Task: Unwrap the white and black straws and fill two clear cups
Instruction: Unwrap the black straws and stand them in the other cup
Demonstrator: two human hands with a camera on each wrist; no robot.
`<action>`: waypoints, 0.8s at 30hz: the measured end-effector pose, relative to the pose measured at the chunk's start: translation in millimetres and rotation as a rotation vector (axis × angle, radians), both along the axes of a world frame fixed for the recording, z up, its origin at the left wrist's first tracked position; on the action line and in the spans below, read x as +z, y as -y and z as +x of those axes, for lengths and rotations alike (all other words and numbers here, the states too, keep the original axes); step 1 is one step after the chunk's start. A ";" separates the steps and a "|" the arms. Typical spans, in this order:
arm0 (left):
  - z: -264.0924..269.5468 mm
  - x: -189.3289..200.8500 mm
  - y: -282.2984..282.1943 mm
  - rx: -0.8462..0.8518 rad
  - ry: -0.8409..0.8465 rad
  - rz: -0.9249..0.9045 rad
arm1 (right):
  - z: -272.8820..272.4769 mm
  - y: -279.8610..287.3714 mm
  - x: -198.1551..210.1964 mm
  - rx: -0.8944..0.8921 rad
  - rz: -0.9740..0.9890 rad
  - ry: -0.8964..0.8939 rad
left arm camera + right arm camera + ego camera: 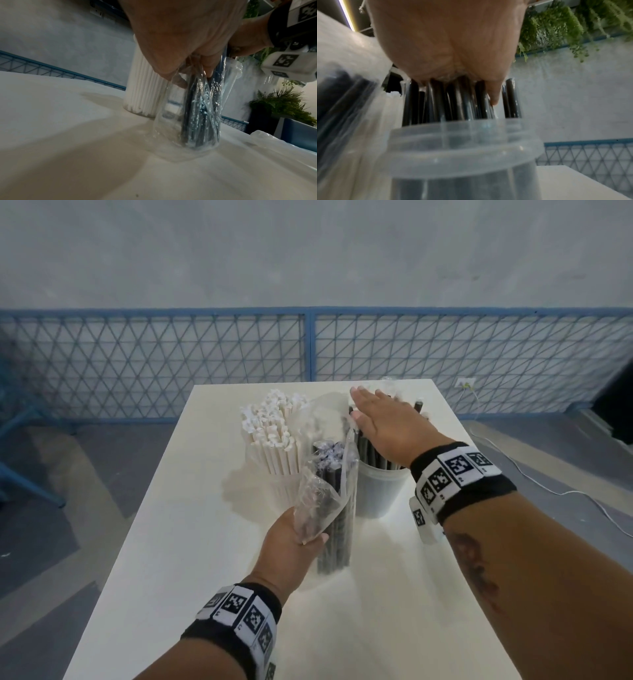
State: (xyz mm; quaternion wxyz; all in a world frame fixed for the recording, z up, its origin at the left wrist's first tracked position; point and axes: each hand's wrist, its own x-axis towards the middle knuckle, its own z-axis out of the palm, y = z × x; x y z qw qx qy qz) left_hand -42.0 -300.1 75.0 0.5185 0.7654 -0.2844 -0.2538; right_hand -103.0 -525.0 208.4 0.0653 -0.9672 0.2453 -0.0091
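My left hand (296,537) grips a clear plastic bag of black straws (334,508) that stands upright on the white table (191,542); in the left wrist view the fingers (178,81) curl round the bag (200,119). My right hand (383,422) lies flat, fingers straight, on the tops of black straws (464,102) standing in a clear cup (376,491), whose rim (464,147) fills the right wrist view. To the left, white straws (274,433) fill another clear cup (281,491).
A loose clear wrapper (325,412) rises between the two cups. Crumpled plastic (274,139) lies on the table to the right. A blue mesh fence (308,361) runs behind the table's far edge. A white cable (565,491) trails on the floor at right.
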 end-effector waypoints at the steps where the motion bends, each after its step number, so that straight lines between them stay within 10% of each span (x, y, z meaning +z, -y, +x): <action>1: 0.0 -1.3 0.2 0.005 -0.011 0.002 | 0.9 0.9 -0.2 0.000 0.022 -0.013; 8: -9.4 1.4 -0.6 0.063 -0.068 -0.125 | -27.7 -79.8 19.4 -0.055 0.092 0.918; 11: -16.7 10.4 -3.2 0.049 -0.042 -0.175 | -36.1 -114.5 6.2 -0.185 0.557 0.752; 18: -19.5 11.0 2.6 -0.047 -0.091 -0.315 | -36.3 -102.4 8.9 0.000 0.876 0.609; 24: -17.8 16.0 13.7 -0.041 -0.320 -0.391 | -50.8 -96.3 23.7 0.053 0.547 0.345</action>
